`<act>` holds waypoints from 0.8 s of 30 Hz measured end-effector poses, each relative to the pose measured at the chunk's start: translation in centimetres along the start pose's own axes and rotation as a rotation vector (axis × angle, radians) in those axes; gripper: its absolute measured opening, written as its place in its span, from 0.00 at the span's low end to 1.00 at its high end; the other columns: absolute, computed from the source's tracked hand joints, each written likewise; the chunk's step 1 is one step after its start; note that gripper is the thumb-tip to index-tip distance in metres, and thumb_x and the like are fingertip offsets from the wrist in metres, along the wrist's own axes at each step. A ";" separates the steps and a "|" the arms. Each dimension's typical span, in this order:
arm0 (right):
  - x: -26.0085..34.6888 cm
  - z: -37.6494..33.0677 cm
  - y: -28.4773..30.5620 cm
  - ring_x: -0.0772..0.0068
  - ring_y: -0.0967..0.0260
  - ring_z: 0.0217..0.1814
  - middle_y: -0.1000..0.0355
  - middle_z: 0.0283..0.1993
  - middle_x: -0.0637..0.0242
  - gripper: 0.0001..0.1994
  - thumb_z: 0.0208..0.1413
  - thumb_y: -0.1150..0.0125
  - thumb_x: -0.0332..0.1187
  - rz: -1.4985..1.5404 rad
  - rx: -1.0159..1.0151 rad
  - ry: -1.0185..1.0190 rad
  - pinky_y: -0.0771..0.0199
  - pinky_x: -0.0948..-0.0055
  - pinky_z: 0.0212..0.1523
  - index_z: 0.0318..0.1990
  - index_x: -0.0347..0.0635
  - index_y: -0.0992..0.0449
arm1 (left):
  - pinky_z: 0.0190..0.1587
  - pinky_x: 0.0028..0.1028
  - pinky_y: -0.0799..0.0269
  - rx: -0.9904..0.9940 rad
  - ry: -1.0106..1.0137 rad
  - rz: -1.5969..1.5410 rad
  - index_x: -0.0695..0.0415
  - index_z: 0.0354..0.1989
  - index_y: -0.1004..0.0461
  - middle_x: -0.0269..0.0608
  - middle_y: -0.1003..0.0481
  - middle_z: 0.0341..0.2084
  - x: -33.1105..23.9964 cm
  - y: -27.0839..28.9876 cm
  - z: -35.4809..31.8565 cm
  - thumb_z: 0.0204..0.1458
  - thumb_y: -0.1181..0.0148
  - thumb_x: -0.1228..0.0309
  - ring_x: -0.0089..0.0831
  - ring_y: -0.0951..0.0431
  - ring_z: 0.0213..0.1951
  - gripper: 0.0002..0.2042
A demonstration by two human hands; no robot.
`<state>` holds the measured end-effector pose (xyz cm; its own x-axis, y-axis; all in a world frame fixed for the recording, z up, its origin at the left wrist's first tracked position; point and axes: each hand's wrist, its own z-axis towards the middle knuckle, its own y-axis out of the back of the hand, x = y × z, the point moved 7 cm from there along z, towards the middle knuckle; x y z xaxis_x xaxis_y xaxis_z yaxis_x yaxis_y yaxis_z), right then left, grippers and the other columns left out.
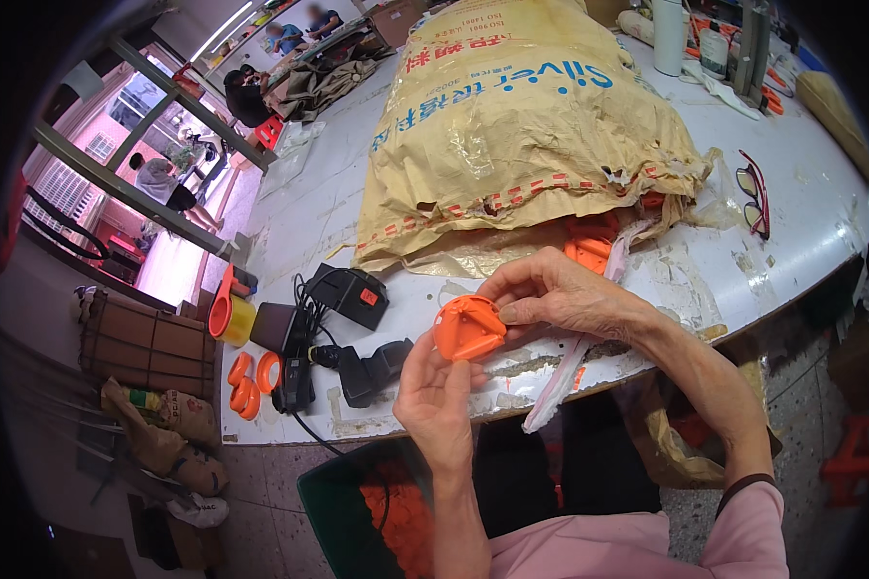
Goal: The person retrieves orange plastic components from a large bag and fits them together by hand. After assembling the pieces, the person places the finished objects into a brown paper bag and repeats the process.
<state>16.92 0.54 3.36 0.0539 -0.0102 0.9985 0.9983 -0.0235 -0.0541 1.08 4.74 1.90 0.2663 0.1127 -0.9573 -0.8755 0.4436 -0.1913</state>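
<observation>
Between my two hands, over the table's front edge, is a round orange plastic part (468,330) with a raised rim and angled ribs inside. My left hand (433,394) grips its lower left side with thumb and fingers. On the upper right of the same part, the thumb and fingers of my right hand (562,297) are closed. Just beyond my right hand, more orange plastic parts (589,253) show at the torn mouth of a large yellowish sack (512,145). Below my left forearm stands a green bin (321,492) with many orange pieces (396,516) inside.
Left of my hands lie a black power tool (362,374), a black charger (350,294) and cables. Orange rings (244,391) and an orange-and-yellow container (230,314) sit at the table's left edge. A white strip (560,381) hangs over the front edge; glasses (755,198) lie right.
</observation>
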 end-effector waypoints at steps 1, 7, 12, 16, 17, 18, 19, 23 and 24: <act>-0.1 0.0 0.0 0.85 0.32 0.35 0.28 0.37 0.68 0.15 0.52 0.43 0.26 -0.004 0.000 -0.017 0.28 0.84 0.38 0.48 0.32 0.29 | 0.30 0.19 0.24 0.001 0.006 -0.007 0.70 0.52 0.36 0.46 0.25 0.34 0.0 -0.1 0.0 0.50 0.47 0.85 0.23 0.24 0.27 0.19; 0.4 -0.4 -0.2 0.81 0.32 0.36 0.27 0.34 0.65 0.14 0.49 0.44 0.27 0.075 -0.038 -0.058 0.32 0.81 0.39 0.43 0.31 0.25 | 0.29 0.19 0.24 0.001 0.013 -0.024 0.71 0.53 0.37 0.46 0.25 0.33 -0.1 0.0 0.0 0.50 0.47 0.84 0.23 0.24 0.27 0.20; 0.3 -0.4 -0.2 0.81 0.32 0.36 0.27 0.35 0.65 0.14 0.50 0.43 0.29 0.104 -0.017 -0.042 0.31 0.82 0.39 0.44 0.31 0.26 | 0.29 0.20 0.24 -0.008 0.026 0.001 0.70 0.54 0.37 0.45 0.25 0.32 0.0 0.1 0.0 0.51 0.47 0.83 0.24 0.24 0.26 0.20; 0.4 -0.5 -0.2 0.81 0.32 0.36 0.27 0.36 0.65 0.14 0.52 0.43 0.32 0.091 -0.026 -0.040 0.31 0.83 0.38 0.44 0.31 0.26 | 0.29 0.20 0.24 -0.002 0.024 0.012 0.70 0.54 0.37 0.45 0.26 0.31 0.0 0.2 0.1 0.52 0.48 0.82 0.24 0.24 0.26 0.19; 0.4 -0.5 -0.2 0.81 0.32 0.36 0.27 0.36 0.65 0.14 0.52 0.43 0.32 0.091 -0.027 -0.039 0.31 0.83 0.38 0.44 0.31 0.26 | 0.29 0.20 0.24 0.000 0.024 0.012 0.70 0.54 0.37 0.45 0.26 0.31 0.0 0.2 0.1 0.52 0.48 0.82 0.24 0.24 0.26 0.19; 0.3 -0.5 -0.2 0.81 0.32 0.36 0.27 0.36 0.64 0.15 0.52 0.43 0.32 0.105 -0.029 -0.061 0.31 0.83 0.38 0.44 0.31 0.26 | 0.28 0.20 0.24 -0.002 0.030 0.017 0.70 0.54 0.37 0.45 0.26 0.31 0.0 0.2 0.1 0.52 0.48 0.83 0.24 0.24 0.26 0.19; 0.1 -0.5 -0.2 0.81 0.32 0.37 0.27 0.36 0.64 0.15 0.52 0.43 0.33 0.118 -0.032 -0.082 0.31 0.83 0.38 0.44 0.31 0.26 | 0.28 0.20 0.24 -0.005 0.036 0.022 0.70 0.54 0.38 0.45 0.26 0.31 0.0 0.1 0.1 0.52 0.48 0.83 0.24 0.24 0.26 0.19; 0.5 -0.6 -0.2 0.81 0.32 0.36 0.27 0.35 0.65 0.15 0.52 0.44 0.33 0.114 -0.044 -0.055 0.31 0.83 0.38 0.44 0.32 0.26 | 0.28 0.20 0.24 -0.005 0.032 0.023 0.70 0.54 0.38 0.45 0.26 0.31 0.0 0.1 0.1 0.52 0.48 0.82 0.24 0.24 0.25 0.19; 0.5 -0.6 -0.2 0.81 0.32 0.36 0.28 0.35 0.65 0.15 0.52 0.43 0.33 0.121 -0.044 -0.063 0.31 0.83 0.37 0.44 0.32 0.26 | 0.28 0.20 0.24 -0.007 0.030 0.030 0.70 0.54 0.38 0.45 0.26 0.31 0.1 0.1 0.1 0.52 0.48 0.82 0.24 0.24 0.25 0.19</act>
<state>16.78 -0.05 3.84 0.1768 0.0472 0.9831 0.9824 -0.0694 -0.1733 1.06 4.91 1.81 0.2278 0.0988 -0.9687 -0.8859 0.4340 -0.1641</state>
